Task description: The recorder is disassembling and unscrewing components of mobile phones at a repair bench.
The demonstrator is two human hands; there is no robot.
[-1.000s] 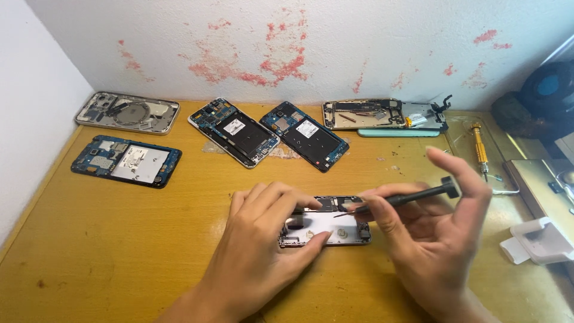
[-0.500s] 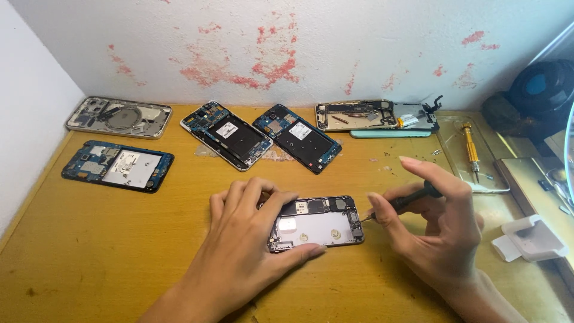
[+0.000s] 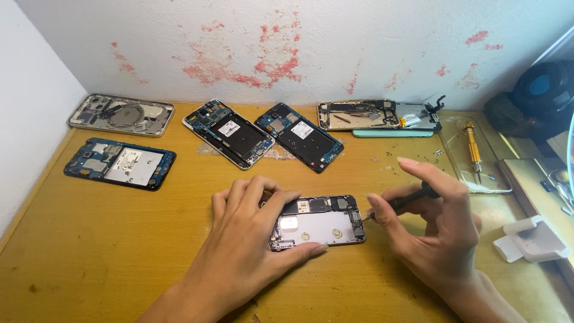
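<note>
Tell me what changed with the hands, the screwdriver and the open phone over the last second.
The right hand lowered the screwdriver from above the open phone, so its tip now meets the phone's right end. The left hand slid back, uncovering most of the phone while holding its left end. The other opened phones along the wall and the yellow screwdriver stayed put.

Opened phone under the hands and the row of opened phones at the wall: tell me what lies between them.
Head view: between the opened phone and the row of phones lies only bare wooden table.
</note>
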